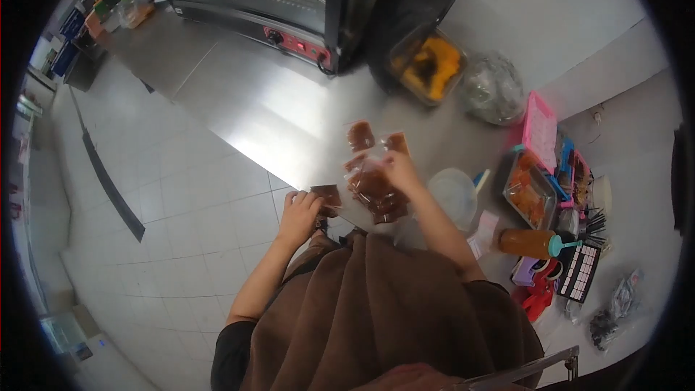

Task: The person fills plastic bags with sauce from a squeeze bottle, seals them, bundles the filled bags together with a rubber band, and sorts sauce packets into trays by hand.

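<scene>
Several packets (373, 187) lie by the right hand (399, 169); one touches the left hand (299, 214).

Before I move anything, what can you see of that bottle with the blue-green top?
The bottle looks like plastic, its rounded body brownish orange, apparently from what fills it. Its blue-green cap carries a thin spout, pointing away from the person. It sits on the person's right, near the tray of orange food, and nobody is holding it. I can't tell whether it stands or lies.

Open counter (282, 108) between oven (246, 3) and packets (373, 182), bowl (452, 194) at right.
</scene>
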Demonstrator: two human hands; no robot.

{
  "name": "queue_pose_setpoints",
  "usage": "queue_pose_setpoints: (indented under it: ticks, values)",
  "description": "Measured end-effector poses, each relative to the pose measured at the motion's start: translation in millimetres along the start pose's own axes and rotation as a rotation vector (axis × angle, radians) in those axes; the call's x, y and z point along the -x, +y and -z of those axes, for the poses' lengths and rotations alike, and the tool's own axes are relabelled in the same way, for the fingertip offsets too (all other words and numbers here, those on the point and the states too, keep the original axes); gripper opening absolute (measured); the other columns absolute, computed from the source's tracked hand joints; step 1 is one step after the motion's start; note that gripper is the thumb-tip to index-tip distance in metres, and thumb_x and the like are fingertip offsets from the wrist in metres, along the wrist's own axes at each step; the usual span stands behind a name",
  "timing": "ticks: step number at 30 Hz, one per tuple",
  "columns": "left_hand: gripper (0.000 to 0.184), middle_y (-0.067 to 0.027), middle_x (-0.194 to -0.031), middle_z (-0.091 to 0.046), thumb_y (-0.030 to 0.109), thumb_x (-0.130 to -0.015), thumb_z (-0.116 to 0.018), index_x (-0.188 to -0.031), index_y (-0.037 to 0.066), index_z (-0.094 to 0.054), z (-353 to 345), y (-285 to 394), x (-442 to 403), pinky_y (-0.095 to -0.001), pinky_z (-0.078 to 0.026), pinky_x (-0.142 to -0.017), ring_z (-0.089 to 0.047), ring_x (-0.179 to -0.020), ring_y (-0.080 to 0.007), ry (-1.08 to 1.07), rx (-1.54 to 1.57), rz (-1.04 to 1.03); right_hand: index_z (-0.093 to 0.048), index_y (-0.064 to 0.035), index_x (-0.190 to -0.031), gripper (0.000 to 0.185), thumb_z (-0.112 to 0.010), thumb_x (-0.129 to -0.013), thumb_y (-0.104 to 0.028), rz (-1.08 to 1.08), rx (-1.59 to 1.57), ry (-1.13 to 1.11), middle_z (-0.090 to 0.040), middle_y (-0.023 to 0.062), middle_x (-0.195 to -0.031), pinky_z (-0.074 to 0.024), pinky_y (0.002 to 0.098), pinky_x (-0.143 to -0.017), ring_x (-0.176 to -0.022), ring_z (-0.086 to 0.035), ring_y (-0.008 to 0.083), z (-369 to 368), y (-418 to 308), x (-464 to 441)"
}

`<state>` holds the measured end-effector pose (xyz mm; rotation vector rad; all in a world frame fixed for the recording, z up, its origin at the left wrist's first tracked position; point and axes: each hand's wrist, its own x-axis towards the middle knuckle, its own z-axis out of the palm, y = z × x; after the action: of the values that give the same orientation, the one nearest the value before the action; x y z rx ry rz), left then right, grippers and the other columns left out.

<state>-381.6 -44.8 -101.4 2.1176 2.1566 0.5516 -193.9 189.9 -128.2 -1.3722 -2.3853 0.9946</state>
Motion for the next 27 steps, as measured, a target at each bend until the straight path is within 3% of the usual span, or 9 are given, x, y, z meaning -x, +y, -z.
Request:
queue_pose_setpoints:
  ticks: [3, 9, 13, 17, 20, 23, 26, 27]
  values:
    - [0.032, -0.0053, -0.100, -0.055, 0.005, -0.070, -0.058, -0.102, 0.008, -0.057, 1.7, 1.6, 0.9, -0.0429, -0.035, -0.093, -0.052, -0.098, -0.0237, 0.009, 0.015, -0.002, -0.066, -0.0025, -0.083, 0.014, -0.069, -0.075, -0.013, 0.217, 0.042, 0.094, -0.063, 0.0156, -0.086, -0.0480, 0.0415, -0.075, -0.082, -0.061, 0.0330, 5.9, -2.2, 4.0]
    - [0.025, -0.0069, -0.096, -0.057, 0.003, -0.073, -0.054, -0.097, 0.007, -0.059, 3.6, 2.6, -0.1, -0.0429, -0.038, -0.090, -0.053, -0.095, -0.0253, 0.064, 0.056, -0.015, -0.069, -0.0020, -0.078, 0.012, -0.073, -0.069, -0.007, 0.097, -0.124, -0.080, -0.065, 0.0147, -0.087, -0.0492, 0.0352, -0.072, -0.078, -0.063, 0.0295, 31.1, -47.2, 16.5]
    - [0.026, -0.0075, -0.096, -0.058, 0.002, -0.073, -0.054, -0.098, 0.006, -0.060, 1.6, 2.4, 2.4, -0.0430, -0.038, -0.090, -0.053, -0.095, -0.0259, 0.081, 0.056, -0.023, -0.069, -0.0018, -0.079, 0.011, -0.070, -0.073, -0.010, 0.381, -0.221, -0.074, -0.064, 0.0136, -0.083, -0.0482, 0.0367, -0.071, -0.079, -0.061, 0.0299, 35.1, -101.6, 27.4]
    - [0.035, -0.0075, -0.103, -0.056, 0.009, -0.070, -0.061, -0.105, 0.006, -0.056, -7.1, -3.8, 7.1, -0.0398, -0.039, -0.091, -0.052, -0.098, -0.0259, 0.067, 0.050, -0.050, -0.068, -0.0023, -0.078, 0.010, -0.069, -0.073, -0.011, 0.517, -0.179, -0.002, -0.062, 0.0125, -0.079, -0.0462, 0.0387, -0.071, -0.078, -0.059, 0.0296, 3.1, -126.3, 28.9]
    - [0.028, -0.0095, -0.100, -0.059, 0.004, -0.072, -0.057, -0.099, 0.004, -0.059, -16.1, -3.1, 4.8, -0.0385, -0.045, -0.080, -0.055, -0.088, -0.0274, 0.225, 0.199, 0.016, -0.067, -0.0028, -0.076, 0.009, -0.069, -0.072, -0.010, 0.580, -0.245, -0.087, -0.061, 0.0119, -0.078, -0.0455, 0.0393, -0.071, -0.078, -0.058, 0.0293, -43.2, -104.8, 27.9]
    - [0.026, -0.0090, -0.102, -0.060, 0.005, -0.072, -0.058, -0.098, 0.003, -0.059, -9.8, 7.4, -7.8, -0.0379, -0.046, -0.076, -0.056, -0.085, -0.0278, 0.299, 0.524, 0.273, -0.068, -0.0035, -0.078, 0.009, -0.069, -0.073, -0.011, 0.591, -0.311, -0.188, -0.062, 0.0112, -0.078, -0.0465, 0.0384, -0.074, -0.080, -0.058, 0.0288, -58.5, -93.5, 38.1]
    - [0.024, -0.0071, -0.102, -0.060, 0.004, -0.073, -0.057, -0.096, 0.004, -0.060, -11.0, -3.7, -3.7, -0.0374, -0.045, -0.076, -0.055, -0.087, -0.0265, 0.189, 0.146, 0.015, -0.069, -0.0049, -0.086, 0.015, -0.070, -0.074, -0.015, 0.598, -0.418, -0.299, -0.063, 0.0113, -0.082, -0.0466, 0.0382, -0.077, -0.084, -0.058, 0.0287, -53.8, -75.7, 32.7]
    - [0.023, -0.0065, -0.102, -0.060, 0.004, -0.073, -0.056, -0.096, 0.005, -0.060, -11.1, -4.3, -4.1, -0.0374, -0.044, -0.077, -0.055, -0.088, -0.0259, 0.188, 0.134, 0.003, -0.068, -0.0054, -0.089, 0.018, -0.070, -0.075, -0.016, 0.539, -0.376, -0.176, -0.062, 0.0115, -0.083, -0.0464, 0.0382, -0.078, -0.085, -0.058, 0.0288, -52.0, -67.6, 31.5]
